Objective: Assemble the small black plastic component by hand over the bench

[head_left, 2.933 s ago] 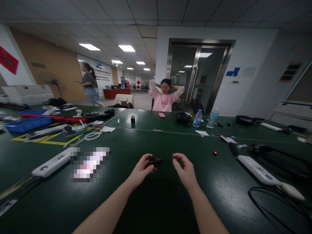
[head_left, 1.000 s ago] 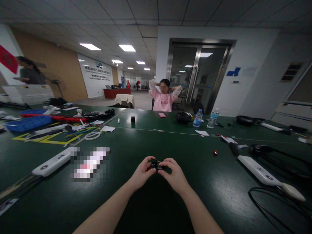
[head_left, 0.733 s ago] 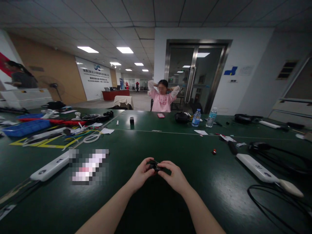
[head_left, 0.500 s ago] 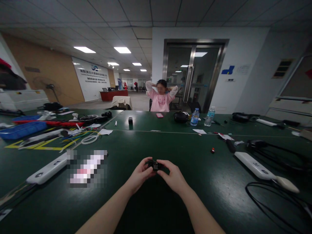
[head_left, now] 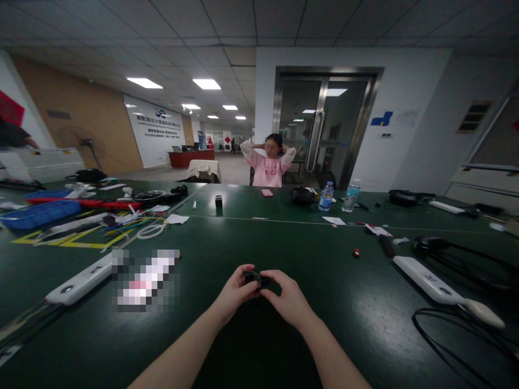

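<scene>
Between my two hands is a small black object [head_left: 253, 277], partly covered by the fingers; its kind cannot be made out. My left hand [head_left: 237, 287] pinches its left side with thumb and fingers. From the right, my right hand [head_left: 284, 292] curls thumb and forefinger around the other end. Both hands are just above the dark green table [head_left: 194, 319], near its front middle. Off to the right lies a little red and dark item [head_left: 356, 253]. A blurred-out phone-like slab [head_left: 150, 278] rests left of my hands.
White power-bank-like bars lie left [head_left: 83, 281] and right [head_left: 427, 280], with black cables [head_left: 446, 340] at the right. A blue tray [head_left: 42, 214] and loose wires crowd the far left. Two water bottles [head_left: 326, 196] and a small black box [head_left: 218, 201] stand farther back. A person in pink [head_left: 268, 167] sits opposite.
The black object has turned slightly and shifted a little left between my fingers. The view has swung slightly left. The seated person's arms have moved a little.
</scene>
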Action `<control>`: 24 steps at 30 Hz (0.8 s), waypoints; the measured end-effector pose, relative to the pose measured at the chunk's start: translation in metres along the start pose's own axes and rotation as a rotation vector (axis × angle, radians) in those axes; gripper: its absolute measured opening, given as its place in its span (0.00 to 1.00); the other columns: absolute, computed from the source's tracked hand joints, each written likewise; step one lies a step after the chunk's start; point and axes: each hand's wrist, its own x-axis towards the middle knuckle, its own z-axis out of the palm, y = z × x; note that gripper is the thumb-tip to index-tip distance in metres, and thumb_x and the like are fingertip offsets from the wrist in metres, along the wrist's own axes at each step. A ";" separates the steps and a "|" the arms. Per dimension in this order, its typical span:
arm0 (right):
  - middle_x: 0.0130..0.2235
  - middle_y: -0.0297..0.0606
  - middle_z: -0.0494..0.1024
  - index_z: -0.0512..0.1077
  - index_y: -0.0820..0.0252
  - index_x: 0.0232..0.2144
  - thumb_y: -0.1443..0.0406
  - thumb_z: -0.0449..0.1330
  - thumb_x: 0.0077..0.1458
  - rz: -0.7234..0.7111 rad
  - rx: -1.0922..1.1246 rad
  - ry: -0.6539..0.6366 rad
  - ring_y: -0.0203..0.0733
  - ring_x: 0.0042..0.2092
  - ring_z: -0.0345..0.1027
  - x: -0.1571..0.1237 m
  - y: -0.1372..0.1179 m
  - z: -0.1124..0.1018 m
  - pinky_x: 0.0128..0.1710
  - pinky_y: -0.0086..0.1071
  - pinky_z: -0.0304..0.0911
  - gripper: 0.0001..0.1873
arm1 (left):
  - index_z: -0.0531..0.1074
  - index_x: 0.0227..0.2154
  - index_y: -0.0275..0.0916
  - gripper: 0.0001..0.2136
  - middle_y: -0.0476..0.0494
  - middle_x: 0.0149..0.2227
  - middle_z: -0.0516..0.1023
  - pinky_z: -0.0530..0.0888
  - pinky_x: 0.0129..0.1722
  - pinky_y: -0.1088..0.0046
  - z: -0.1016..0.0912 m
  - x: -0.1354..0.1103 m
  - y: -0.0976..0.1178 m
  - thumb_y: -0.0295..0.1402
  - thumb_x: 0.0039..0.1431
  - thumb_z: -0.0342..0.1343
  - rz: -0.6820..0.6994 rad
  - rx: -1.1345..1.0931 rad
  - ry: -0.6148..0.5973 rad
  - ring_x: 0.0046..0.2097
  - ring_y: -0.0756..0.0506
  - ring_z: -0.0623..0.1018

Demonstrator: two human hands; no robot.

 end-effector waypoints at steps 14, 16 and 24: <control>0.47 0.34 0.72 0.66 0.51 0.46 0.64 0.52 0.53 0.067 0.019 0.031 0.43 0.49 0.64 0.002 0.005 -0.002 0.49 0.38 0.59 0.16 | 0.59 0.48 0.41 0.23 0.43 0.38 0.73 0.70 0.39 0.69 -0.002 -0.001 0.005 0.31 0.48 0.60 -0.002 -0.063 -0.072 0.35 0.47 0.77; 0.47 0.34 0.71 0.66 0.51 0.46 0.64 0.53 0.52 0.065 0.027 0.029 0.43 0.49 0.64 0.002 0.004 -0.003 0.49 0.38 0.59 0.17 | 0.59 0.48 0.42 0.24 0.43 0.38 0.73 0.70 0.39 0.69 -0.002 0.000 0.005 0.32 0.47 0.60 0.009 -0.048 -0.075 0.35 0.47 0.76; 0.47 0.34 0.71 0.66 0.52 0.46 0.66 0.53 0.52 0.047 0.040 0.042 0.42 0.49 0.64 0.002 0.006 -0.004 0.49 0.39 0.59 0.17 | 0.57 0.47 0.42 0.22 0.44 0.39 0.73 0.70 0.40 0.68 -0.003 -0.001 0.003 0.32 0.50 0.58 0.053 0.009 -0.108 0.37 0.48 0.76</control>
